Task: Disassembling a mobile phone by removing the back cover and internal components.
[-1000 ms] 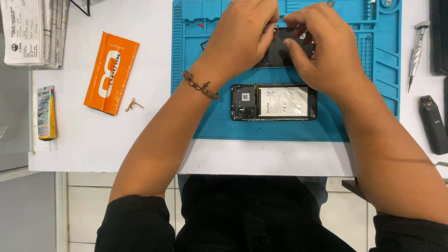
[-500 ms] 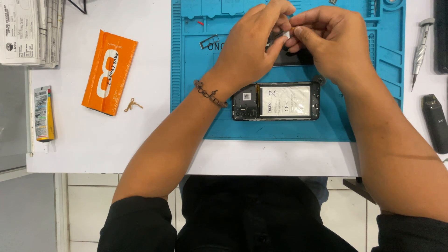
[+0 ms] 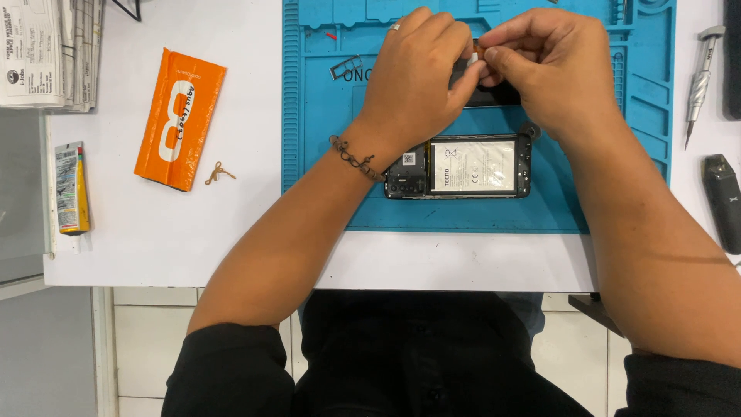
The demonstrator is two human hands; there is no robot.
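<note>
Above the opened phone [image 3: 463, 167] on the blue repair mat [image 3: 324, 154], left hand [image 3: 413, 73] and right hand [image 3: 552, 66] pinch a dark phone part [image 3: 494, 94]; peeling something small seems underway, needing steady fingertip pull.

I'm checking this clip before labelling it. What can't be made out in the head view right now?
- The flat black part held over the blue silicone work mat: mostly covered by the left hand and right hand, so its kind is unclear.
- The small pale piece pinched at the fingertips: too small to identify.
- The opened black phone: its left end sits under the left wrist.
- The black device: cut by the right edge.
</note>
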